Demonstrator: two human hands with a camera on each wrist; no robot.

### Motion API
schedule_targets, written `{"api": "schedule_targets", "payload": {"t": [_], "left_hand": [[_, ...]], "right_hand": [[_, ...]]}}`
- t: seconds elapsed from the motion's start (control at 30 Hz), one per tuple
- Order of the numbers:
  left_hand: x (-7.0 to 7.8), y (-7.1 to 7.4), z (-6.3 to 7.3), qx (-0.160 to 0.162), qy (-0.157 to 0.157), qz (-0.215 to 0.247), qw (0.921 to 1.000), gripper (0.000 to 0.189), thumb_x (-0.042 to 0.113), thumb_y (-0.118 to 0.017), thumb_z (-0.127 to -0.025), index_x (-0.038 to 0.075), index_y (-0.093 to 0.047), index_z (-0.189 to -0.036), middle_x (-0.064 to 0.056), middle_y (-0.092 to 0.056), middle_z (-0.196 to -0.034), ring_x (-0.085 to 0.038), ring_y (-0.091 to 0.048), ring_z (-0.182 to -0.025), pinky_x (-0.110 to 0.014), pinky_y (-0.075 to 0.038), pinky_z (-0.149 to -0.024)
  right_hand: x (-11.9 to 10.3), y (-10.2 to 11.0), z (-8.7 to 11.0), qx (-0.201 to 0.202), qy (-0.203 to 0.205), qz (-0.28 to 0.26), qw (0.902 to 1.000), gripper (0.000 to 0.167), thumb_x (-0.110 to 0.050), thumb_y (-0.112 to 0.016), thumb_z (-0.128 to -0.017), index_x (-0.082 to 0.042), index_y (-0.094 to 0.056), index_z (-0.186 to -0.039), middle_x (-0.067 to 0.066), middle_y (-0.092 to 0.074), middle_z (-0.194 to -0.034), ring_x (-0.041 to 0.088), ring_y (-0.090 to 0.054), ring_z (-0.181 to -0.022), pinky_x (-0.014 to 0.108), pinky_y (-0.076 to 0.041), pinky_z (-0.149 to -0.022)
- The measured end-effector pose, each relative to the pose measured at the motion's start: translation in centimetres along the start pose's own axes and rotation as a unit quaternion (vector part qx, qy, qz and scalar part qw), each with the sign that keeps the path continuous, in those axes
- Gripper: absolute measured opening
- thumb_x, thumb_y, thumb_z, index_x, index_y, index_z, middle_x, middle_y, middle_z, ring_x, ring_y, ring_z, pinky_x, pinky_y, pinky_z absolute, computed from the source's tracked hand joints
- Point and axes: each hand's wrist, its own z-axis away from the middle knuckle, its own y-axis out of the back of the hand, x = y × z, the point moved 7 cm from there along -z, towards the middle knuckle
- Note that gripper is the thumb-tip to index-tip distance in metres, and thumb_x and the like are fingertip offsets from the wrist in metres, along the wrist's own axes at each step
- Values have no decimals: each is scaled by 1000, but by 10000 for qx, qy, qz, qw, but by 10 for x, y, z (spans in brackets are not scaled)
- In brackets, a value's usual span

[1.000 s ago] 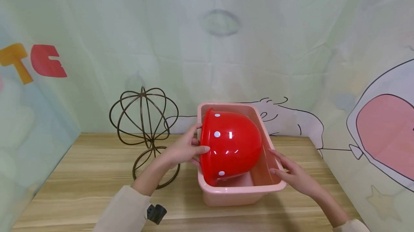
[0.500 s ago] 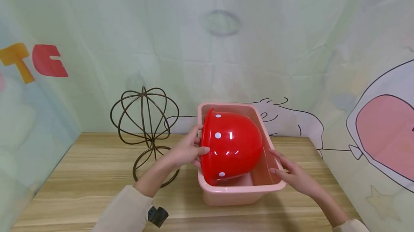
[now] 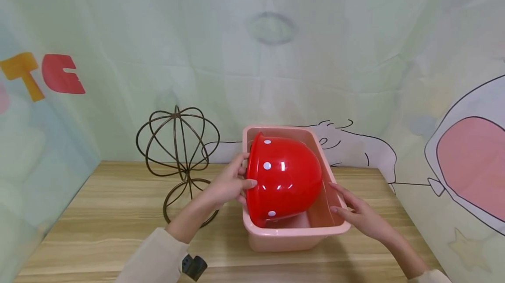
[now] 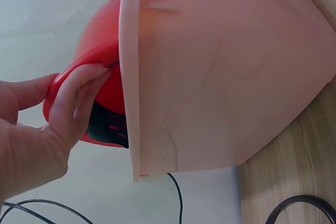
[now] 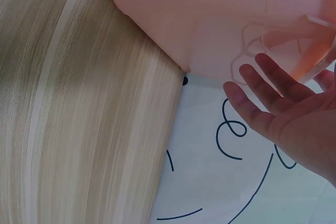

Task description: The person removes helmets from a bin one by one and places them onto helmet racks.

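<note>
A glossy red helmet (image 3: 289, 178) with white dots and a dark lining (image 4: 107, 124) lies on its side, partly inside a pink plastic bin (image 3: 293, 231). Its brim faces left. My left hand (image 3: 229, 184) pinches that brim, thumb on the outer shell and fingers curled inside the opening. At the bin's right side is my right hand (image 3: 363, 217), its thumb and index finger lying over the rim. In the right wrist view the other fingers (image 5: 270, 85) extend loosely along the outside of the bin, near an opening in its wall.
A dark wire stand (image 3: 187, 171) with a globe-shaped top and a round base stands left of the bin. Both rest on a wood-grain table (image 3: 98, 230). A printed curtain (image 3: 197, 55) hangs behind and at both sides.
</note>
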Motion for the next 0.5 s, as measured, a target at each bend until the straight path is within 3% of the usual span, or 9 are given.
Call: {"api": "schedule_targets", "payload": {"t": [0.5], "left_hand": [[-9,12,-6,190,159,435,9987,62,-4,-56,-85,14,-29,-139,-18,-53,-110,-28,-62,-82,-39,-55,-62]], "right_hand": [[-1,1,-1,-16,158,38,9999,60,-19,-57,-91,-6,-29,-142,27,-31,-139,45,-44,-115,34,-52,-79]]}}
